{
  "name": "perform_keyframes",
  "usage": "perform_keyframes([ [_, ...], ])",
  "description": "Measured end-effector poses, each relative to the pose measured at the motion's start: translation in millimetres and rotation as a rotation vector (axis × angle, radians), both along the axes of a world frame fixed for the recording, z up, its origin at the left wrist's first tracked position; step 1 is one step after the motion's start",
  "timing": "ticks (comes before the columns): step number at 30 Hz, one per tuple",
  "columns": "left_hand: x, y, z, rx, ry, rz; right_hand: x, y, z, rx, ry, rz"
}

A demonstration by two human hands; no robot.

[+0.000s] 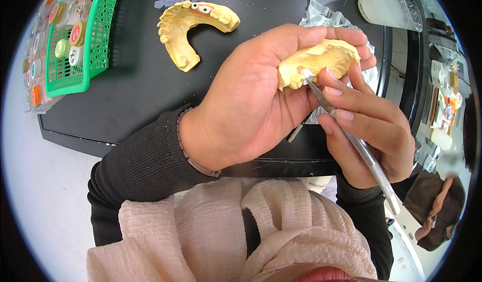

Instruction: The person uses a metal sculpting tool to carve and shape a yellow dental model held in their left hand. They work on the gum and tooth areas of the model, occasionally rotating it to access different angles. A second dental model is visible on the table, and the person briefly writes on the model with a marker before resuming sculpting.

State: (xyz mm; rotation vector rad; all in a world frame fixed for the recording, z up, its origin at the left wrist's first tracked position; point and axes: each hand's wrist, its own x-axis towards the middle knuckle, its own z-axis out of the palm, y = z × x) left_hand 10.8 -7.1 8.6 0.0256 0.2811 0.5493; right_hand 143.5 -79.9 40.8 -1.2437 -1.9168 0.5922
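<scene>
My left hand [241,99] is closed round a yellow dental cast [319,58], its palm turned up and fingers curled over the far edge. My right hand [379,134] grips a slim metal dental carver [371,161] with a knurled handle, held like a pen. The carver's tip meets a small white tooth-shaped piece [306,73] on the cast's near side, next to an orange-pink patch. A second yellow dental cast [173,38], horseshoe-shaped, lies on the black table beyond my left wrist. It carries two white posts, and a blue strip [175,2] rests along its back edge.
At the far left, a green plastic basket [103,31] holds several small jars [76,33]. Crumpled white paper [326,15] lies behind my hands, near a cloudy cup [390,7]. Below the cast, a thin tool [296,132] partly shows. Another person [437,206] is at the right.
</scene>
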Motion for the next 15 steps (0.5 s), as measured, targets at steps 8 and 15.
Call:
perform_keyframes([
  [8, -0.8, 0.2, -1.1, -0.007, -0.009, -0.010, -3.3, -0.6, -2.0, 0.021, -0.001, -0.057],
  [15, -0.5, 0.4, -0.4, -0.019, -0.003, 0.000, -1.4, 1.7, -0.9, 0.007, 0.015, -0.021],
])
